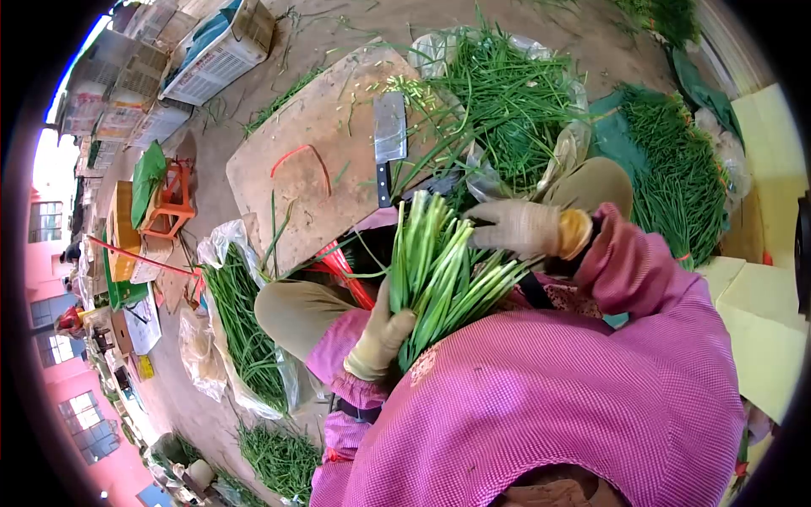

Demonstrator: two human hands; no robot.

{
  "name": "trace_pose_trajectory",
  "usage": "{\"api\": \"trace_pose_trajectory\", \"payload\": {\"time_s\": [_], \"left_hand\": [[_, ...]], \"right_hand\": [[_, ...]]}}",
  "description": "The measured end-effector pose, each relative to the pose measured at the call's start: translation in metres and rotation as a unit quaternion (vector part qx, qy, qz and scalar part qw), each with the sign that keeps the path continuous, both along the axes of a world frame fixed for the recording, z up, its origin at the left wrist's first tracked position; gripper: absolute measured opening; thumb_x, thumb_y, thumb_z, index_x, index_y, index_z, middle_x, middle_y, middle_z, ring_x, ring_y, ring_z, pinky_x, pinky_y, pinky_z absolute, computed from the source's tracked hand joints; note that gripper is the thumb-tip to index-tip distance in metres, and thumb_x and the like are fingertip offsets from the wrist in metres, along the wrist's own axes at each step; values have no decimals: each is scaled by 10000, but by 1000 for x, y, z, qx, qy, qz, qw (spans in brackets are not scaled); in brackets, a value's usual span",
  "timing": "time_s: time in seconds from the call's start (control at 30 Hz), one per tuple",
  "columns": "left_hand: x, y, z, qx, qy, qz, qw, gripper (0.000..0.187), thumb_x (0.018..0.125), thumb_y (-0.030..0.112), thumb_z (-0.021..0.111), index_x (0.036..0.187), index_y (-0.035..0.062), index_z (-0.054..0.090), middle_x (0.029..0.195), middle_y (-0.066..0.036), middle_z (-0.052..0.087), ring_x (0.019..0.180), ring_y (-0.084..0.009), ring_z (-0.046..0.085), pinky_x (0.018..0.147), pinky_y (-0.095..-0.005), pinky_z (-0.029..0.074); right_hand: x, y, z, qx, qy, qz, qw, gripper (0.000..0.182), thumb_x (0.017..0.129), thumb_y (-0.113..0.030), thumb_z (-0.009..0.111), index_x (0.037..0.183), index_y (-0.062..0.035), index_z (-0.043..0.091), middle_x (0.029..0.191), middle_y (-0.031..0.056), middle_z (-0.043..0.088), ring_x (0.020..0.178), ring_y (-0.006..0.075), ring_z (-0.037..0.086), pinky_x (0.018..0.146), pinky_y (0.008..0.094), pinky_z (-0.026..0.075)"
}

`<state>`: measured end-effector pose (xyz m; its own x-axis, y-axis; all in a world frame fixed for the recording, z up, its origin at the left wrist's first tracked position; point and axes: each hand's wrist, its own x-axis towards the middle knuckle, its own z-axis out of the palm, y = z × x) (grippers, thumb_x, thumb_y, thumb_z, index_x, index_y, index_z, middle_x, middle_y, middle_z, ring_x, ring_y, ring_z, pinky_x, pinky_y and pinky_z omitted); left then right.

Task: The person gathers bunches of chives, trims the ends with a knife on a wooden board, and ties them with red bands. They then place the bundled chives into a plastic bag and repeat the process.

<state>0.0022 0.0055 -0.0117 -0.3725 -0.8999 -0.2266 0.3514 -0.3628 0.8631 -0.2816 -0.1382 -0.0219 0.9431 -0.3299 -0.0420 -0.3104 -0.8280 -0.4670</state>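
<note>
Gathered against my lap is a bunch of green stalks [439,279] with pale ends pointing up and outward. My left hand [382,336], in a light glove, is wrapped round the left side of the bunch. Also gloved, my right hand [515,226] is at the right of the pale ends; it is blurred, and its fingertips are hard to make out. Beyond the bunch a cleaver [390,139] with a black handle lies on a worn board [287,194]. A red strip [302,152] lies on the board, with small cut pieces near its far edge.
Loose greens [515,101] lie on plastic beyond my right knee, and more greens [245,321] in plastic lie at the left. Bundled greens [676,177] are at the right. Red ties [346,275] hang by the board. An orange stool [173,198] and crates [224,55] stand farther left.
</note>
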Motion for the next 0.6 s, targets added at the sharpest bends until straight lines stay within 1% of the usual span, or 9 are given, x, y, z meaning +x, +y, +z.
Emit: {"api": "trace_pose_trajectory", "payload": {"time_s": [0.07, 0.1, 0.17, 0.23, 0.3, 0.4, 0.43, 0.53, 0.6], "left_hand": [[-2, 4, -5, 18, -29, -57, 998, 995, 855, 257, 764, 1539, 0, 89, 1445, -110, 421, 1298, -196, 429, 1106, -344, 317], [-6, 2, -1, 55, -38, -64, 996, 908, 874, 214, 737, 1529, 1, 145, 1407, -100, 461, 1253, -188, 468, 1073, -335, 357], [-6, 0, 9, 133, -77, -57, 986, 687, 907, 135, 677, 1471, 1, 308, 1302, -74, 551, 1140, -166, 545, 991, -311, 432], [1, 1, 8, 166, -147, -16, 975, 353, 941, 80, 602, 1282, 2, 563, 1132, -33, 646, 985, -130, 611, 889, -287, 492], [2, 5, 3, 188, -107, 26, 976, 333, 944, 85, 597, 1267, 3, 575, 1117, -30, 651, 972, -129, 615, 878, -286, 496], [6, 7, -5, 196, -101, 70, 973, 311, 953, 91, 582, 1252, 7, 585, 1099, -28, 658, 947, -123, 623, 851, -281, 506], [5, 8, -5, 199, -84, 94, 972, 311, 950, 116, 586, 1240, 3, 590, 1085, -40, 665, 932, -139, 633, 841, -292, 515], [7, 9, -6, 208, -54, 125, 969, 314, 953, 151, 579, 1227, -1, 595, 1075, -57, 674, 914, -162, 649, 829, -310, 531], [9, 8, -4, 208, -41, 114, 971, 317, 961, 166, 569, 1229, -1, 594, 1077, -58, 675, 914, -163, 651, 832, -312, 532]], "right_hand": [[27, -4, 15, 294, 0, -203, 934, 389, 983, -315, 529, 1219, -9, 580, 1169, 174, 594, 1029, 289, 623, 887, 384, 524], [35, -6, 19, 294, 0, -202, 934, 389, 983, -315, 529, 1219, -9, 580, 1169, 174, 594, 1029, 289, 623, 887, 384, 524], [46, -2, 23, 472, -152, -308, 812, 495, 1035, -423, 426, 1261, -7, 572, 1055, 85, 645, 943, 169, 617, 808, 310, 524], [46, -1, 34, 507, -174, -307, 787, 519, 1034, -430, 423, 1316, -7, 527, 1122, 94, 634, 916, 154, 628, 801, 292, 523], [41, -2, 44, 529, -124, -346, 765, 540, 1028, -440, 437, 1351, -10, 486, 1128, 97, 622, 940, 158, 632, 791, 285, 525], [38, 4, 45, 214, -4, -339, 916, 413, 969, -384, 551, 1211, -57, 618, 1186, 128, 625, 1066, 309, 619, 919, 405, 496], [40, 4, 33, 95, -31, -325, 941, 366, 915, -372, 605, 1145, -94, 665, 1208, 133, 619, 1198, 378, 528, 1052, 483, 389], [43, 10, 35, -110, 13, -239, 965, 458, 914, -518, 548, 1150, -142, 658, 1306, 102, 572, 1292, 336, 446, 1100, 498, 310], [48, 13, 29, -94, 39, -217, 971, 384, 899, -454, 558, 1117, -162, 680, 1323, 79, 571, 1319, 353, 415, 1115, 537, 276]]}}
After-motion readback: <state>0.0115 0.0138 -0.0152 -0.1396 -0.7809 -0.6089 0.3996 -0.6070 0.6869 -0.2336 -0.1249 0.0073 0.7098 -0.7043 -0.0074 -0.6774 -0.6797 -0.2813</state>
